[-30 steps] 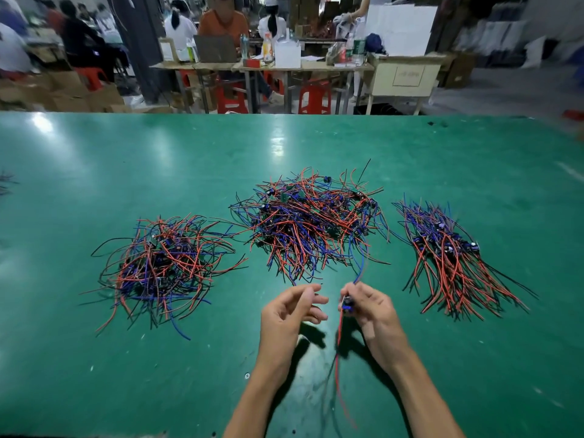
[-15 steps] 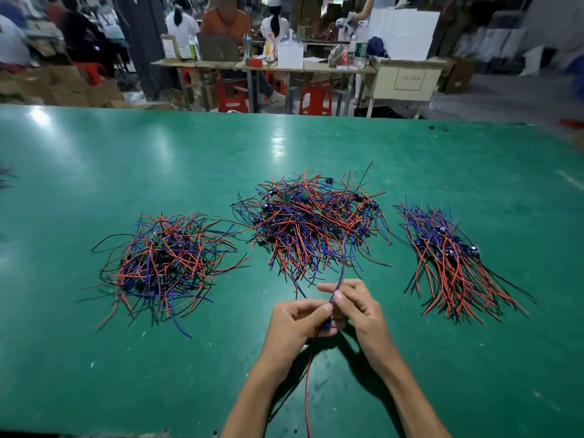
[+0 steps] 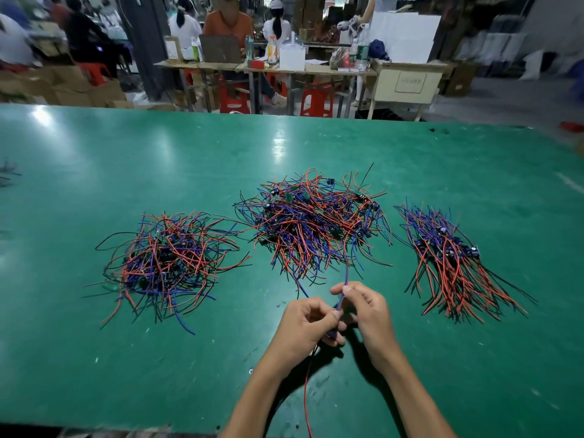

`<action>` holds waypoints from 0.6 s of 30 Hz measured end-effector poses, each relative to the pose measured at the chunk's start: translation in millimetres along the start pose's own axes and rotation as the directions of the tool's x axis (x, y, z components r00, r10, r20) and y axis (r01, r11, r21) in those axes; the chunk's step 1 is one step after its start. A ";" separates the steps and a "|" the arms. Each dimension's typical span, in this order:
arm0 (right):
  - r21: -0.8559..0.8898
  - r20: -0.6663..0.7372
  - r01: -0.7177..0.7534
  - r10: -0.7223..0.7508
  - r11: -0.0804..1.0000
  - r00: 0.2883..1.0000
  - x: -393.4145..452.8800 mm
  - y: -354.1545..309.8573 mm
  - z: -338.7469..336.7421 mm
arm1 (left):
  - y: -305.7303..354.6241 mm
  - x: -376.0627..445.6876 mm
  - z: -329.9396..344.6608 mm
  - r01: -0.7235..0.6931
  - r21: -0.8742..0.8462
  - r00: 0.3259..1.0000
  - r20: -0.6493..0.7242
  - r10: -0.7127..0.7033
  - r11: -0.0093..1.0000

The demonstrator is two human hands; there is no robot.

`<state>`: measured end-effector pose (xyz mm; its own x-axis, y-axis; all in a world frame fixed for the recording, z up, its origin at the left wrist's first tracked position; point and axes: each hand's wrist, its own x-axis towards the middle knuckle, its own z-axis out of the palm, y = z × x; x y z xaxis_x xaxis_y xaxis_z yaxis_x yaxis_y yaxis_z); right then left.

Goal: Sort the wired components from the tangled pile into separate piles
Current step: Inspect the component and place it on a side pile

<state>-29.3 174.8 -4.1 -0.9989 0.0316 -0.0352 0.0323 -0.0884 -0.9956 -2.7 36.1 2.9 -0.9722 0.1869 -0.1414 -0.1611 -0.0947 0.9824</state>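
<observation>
Three heaps of red, blue and black wired components lie on the green table (image 3: 94, 358): a tangled pile (image 3: 316, 226) in the middle, a looser pile (image 3: 170, 260) on the left, and a combed, aligned pile (image 3: 452, 257) on the right. Just in front of the middle pile, my left hand (image 3: 303, 324) and my right hand (image 3: 366, 308) hold one wired component (image 3: 343, 295) between them. My right fingers pinch its blue wire, which rises toward the middle pile. My left fingers curl round its lower part, and its red wire (image 3: 306, 393) hangs down toward me.
A few stray wires (image 3: 6, 175) lie at the table's far left edge. Beyond the table's far edge stand work tables (image 3: 268, 67), red stools (image 3: 316, 102), cardboard boxes and several seated people.
My left hand has come over to the component that my right hand held alone. Both hands now grip it close together, and the blue wire stands up between them.
</observation>
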 end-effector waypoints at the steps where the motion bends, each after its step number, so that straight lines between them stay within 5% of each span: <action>1: 0.029 -0.033 -0.019 0.020 0.999 0.999 3.1 -0.1 -0.8 | -0.2 -0.8 -0.1 0.004 0.010 1.000 0.020 -0.004 1.000; 9: 0.251 -0.278 -0.059 0.130 0.966 0.952 22.5 -10.2 -0.7 | -1.4 -9.0 1.6 -0.014 0.124 0.996 0.090 0.002 0.992; 14: 0.437 -0.079 -0.130 0.182 0.890 0.980 22.8 -11.5 -15.1 | -0.5 -7.7 -0.7 -0.031 -0.049 1.000 -0.004 0.030 0.998; 18: 0.137 0.112 -0.077 0.062 0.988 0.992 8.8 -7.8 -12.0 | 2.2 -6.6 -3.5 -0.038 -0.147 0.999 -0.038 0.033 0.988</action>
<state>-38.0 187.7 2.3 -0.9925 -0.0860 -0.0869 0.1044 -0.2265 -0.9684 2.8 31.3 5.5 -0.9828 0.1460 -0.1134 -0.1469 -0.2445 0.9585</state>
